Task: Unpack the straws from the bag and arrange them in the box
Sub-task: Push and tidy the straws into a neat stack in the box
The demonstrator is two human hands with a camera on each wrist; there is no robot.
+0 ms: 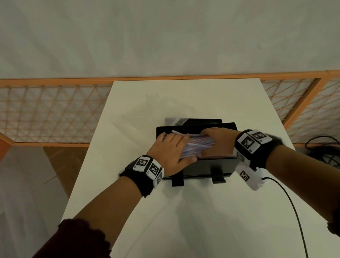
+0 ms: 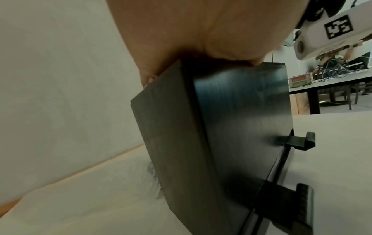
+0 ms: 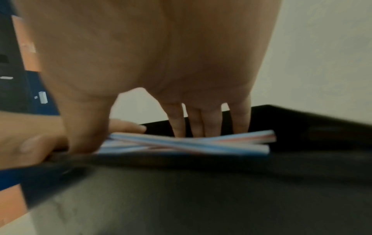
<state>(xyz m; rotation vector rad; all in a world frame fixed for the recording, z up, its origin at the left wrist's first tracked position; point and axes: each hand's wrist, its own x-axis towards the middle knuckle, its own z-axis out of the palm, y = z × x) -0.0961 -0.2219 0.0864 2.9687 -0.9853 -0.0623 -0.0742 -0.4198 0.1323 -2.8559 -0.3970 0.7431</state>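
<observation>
Fingers (image 3: 239, 120) of the right hand (image 1: 218, 139) reach straight down, slightly apart, their tips on the bundle of thin striped pink-and-blue paper straws (image 1: 197, 145) lying inside the black rectangular plastic box (image 1: 210, 164) at the centre of the white desk (image 1: 193, 209). At 9 o'clock of the bundle, the left hand (image 1: 170, 151) lies flat over the straws, thumb along the near edge. A crumpled clear plastic bag (image 1: 174, 120), blurred, seems to lie at the box's 12 o'clock.

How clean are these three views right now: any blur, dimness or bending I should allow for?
Head view: dim, edges bowed, straws slightly smeared between the left hand and right hand. Left wrist view: box wall sharp with soft sheen, palm fills the top. Right wrist view: motion-blurred throughout, box rim smeared.
</observation>
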